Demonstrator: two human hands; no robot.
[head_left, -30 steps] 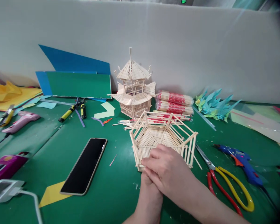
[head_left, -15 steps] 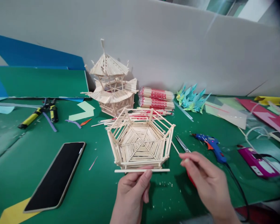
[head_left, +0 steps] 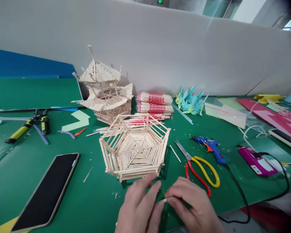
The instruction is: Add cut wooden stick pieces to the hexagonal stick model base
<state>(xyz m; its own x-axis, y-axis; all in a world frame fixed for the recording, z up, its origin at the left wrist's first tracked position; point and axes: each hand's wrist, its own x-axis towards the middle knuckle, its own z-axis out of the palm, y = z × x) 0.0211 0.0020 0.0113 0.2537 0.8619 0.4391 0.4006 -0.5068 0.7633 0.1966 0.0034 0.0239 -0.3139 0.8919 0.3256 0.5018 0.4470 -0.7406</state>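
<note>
A thin wooden stick (head_left: 165,200) lies mostly hidden behind my fingers, with one pale end showing. My right hand (head_left: 191,204) is closed in a pinch on that end. Curled around the rest of the stick is my left hand (head_left: 142,204), its thumb close to the right fingertips. Just beyond both hands stands a hexagonal basket-like frame of glued sticks (head_left: 140,150), with a webbed floor and open sides. Right of the frame, a short loose stick (head_left: 175,153) rests on the table beside scissors (head_left: 189,158) with red and yellow handles.
A stick pagoda model (head_left: 104,87) stands behind, beside bundled sticks (head_left: 155,103) and blue paper foliage (head_left: 191,102). Rightward lie a blue glue gun (head_left: 210,147) with its cord and a purple power strip (head_left: 257,161). On the left are a phone (head_left: 47,191) and yellow-black pliers (head_left: 31,124).
My right hand has let go of the short stick by the scissors and moved left to the stick in my left hand. Both hands are lower and closer together; the view has shifted right.
</note>
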